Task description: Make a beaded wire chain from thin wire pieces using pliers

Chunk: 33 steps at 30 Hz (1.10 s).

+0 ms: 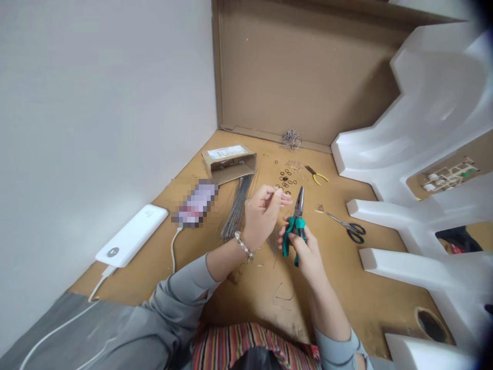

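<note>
My right hand [304, 249] is wrapped round the teal handles of long-nose pliers [296, 216], whose jaws point away from me and look nearly closed. Just left of the jaws, my left hand [264, 213] is closed in a pinch, thumb against fingertips. Whatever sits in that pinch is too small to make out. Beyond both hands lie several small dark rings [285, 180] on the brown work surface. A bundle of thin grey wires [239, 205] lies left of my left hand, partly hidden behind it. Bent wire pieces [284, 298] lie close to me.
An open cardboard box [227, 162] stands at the back left, near a charging phone [197, 204] and a white power bank [133, 235]. To the right are yellow-handled pliers [316, 174], scissors [348, 227] and white foam blocks [400, 267]. A tangled wire heap [291, 140] lies by the back cardboard.
</note>
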{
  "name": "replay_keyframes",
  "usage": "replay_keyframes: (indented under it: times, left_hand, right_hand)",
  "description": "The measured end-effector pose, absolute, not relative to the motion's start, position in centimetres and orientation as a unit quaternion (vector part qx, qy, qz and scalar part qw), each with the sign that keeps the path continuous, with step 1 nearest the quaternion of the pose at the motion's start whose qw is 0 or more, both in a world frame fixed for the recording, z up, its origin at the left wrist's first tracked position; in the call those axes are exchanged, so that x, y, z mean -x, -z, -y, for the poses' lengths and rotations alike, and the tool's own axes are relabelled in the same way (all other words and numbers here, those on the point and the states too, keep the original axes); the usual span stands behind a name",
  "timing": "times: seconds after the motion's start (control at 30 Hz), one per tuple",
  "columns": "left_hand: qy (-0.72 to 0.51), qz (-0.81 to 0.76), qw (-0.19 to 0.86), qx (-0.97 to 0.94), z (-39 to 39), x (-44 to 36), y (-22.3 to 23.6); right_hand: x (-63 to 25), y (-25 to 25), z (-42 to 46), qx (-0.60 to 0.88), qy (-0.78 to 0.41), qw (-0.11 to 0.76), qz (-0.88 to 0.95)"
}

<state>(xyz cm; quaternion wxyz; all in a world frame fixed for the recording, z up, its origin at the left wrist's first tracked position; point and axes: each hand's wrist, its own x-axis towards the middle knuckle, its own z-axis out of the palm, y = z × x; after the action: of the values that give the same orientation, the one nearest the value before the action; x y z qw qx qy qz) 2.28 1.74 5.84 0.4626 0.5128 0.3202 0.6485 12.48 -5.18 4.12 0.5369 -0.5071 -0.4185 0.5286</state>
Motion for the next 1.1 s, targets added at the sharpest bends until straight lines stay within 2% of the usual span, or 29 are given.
replay_keyframes:
  times: [0.53, 0.77, 0.97, 1.1]
  left_hand:
    - [-0.651, -0.315, 0.435, -0.536, -1.1, -2.8, -5.3]
    - [-0.626, -0.338, 0.517, -0.475, -3.0, -2.0, -5.7]
    - [-0.446, -0.293, 0.628, -0.566, -4.4, -0.4, -6.0]
    - [-0.398, -0.262, 0.617, -0.627, -4.2, 0.1, -6.2]
  right_hand:
    - [-12.6, -2.9, 4.7, 0.564, -0.447, 0.545, 0.43]
    - [-13.6, -3.6, 4.5, 0.538, -0.522, 0.516, 0.415]
    - [-16.4, -3.1, 4.6, 0.515, -0.544, 0.528, 0.4]
    - [-18.8, -4.2, 5.1, 0.564, -0.481, 0.457, 0.491]
